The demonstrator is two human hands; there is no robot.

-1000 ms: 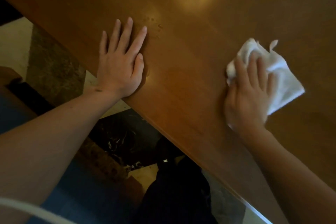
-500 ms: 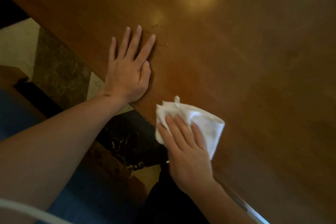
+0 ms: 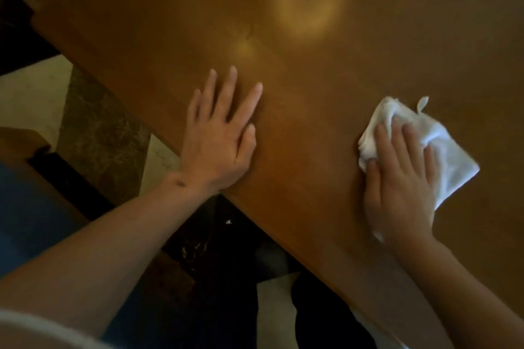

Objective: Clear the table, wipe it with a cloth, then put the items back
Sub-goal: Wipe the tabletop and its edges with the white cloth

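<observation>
Right hand (image 3: 399,178): four fingers (image 3: 382,144) straight and close together, pressing flat on one white cloth (image 3: 453,156) at right of frame; its thumb is hidden. Left hand (image 3: 218,139): five fingers spread wide, flat on the one brown tabletop (image 3: 312,122), centre frame. Under the table edge, lower centre, dark shapes are hard to make out

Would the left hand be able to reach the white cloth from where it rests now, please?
Probably yes: the left hand lies flat on the table, with bare wood between it and the white cloth, though the right hand presses on it.
</observation>
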